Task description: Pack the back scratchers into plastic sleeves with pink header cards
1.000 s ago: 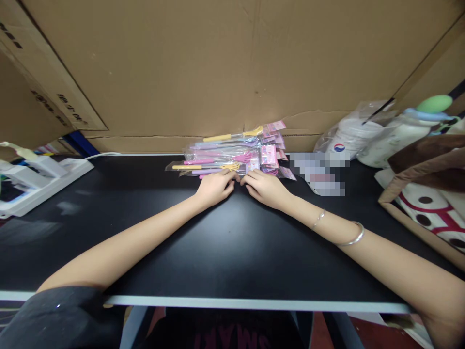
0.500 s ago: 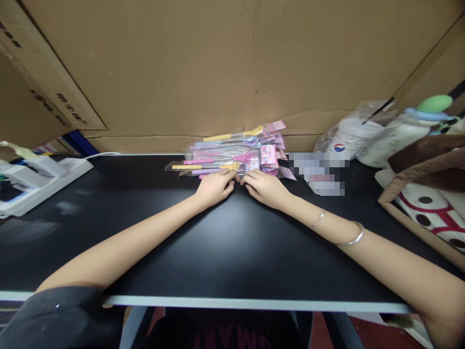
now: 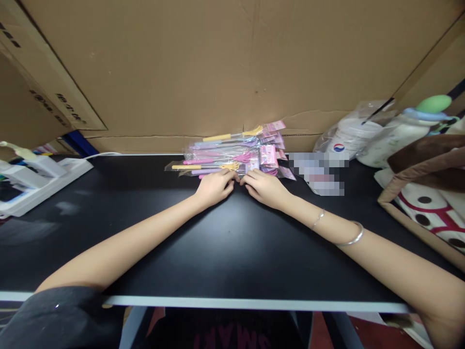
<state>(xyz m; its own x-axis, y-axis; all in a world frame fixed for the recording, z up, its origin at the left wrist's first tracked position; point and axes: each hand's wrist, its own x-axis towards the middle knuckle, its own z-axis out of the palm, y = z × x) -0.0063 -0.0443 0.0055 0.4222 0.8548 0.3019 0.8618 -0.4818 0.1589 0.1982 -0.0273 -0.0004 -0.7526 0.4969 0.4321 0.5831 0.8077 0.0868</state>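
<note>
A pile of bagged back scratchers with yellow, pink, purple and blue handles lies at the back of the black table. Pink header cards stick out at its right end. My left hand rests at the pile's front edge, over the nearest handles, its fingers loosely bent and the thumb apart. Facing it, my right hand lies by the front right of the pile, with fingers bent and slightly spread. The fingertips of both hands nearly meet. I see nothing gripped in either hand; some contact with the wrappers is hidden.
A white power strip with plugs sits at the left. To the right are a blurred packet, bagged white cups, a bottle with a green top and a bag with brown handles. A cardboard wall stands behind.
</note>
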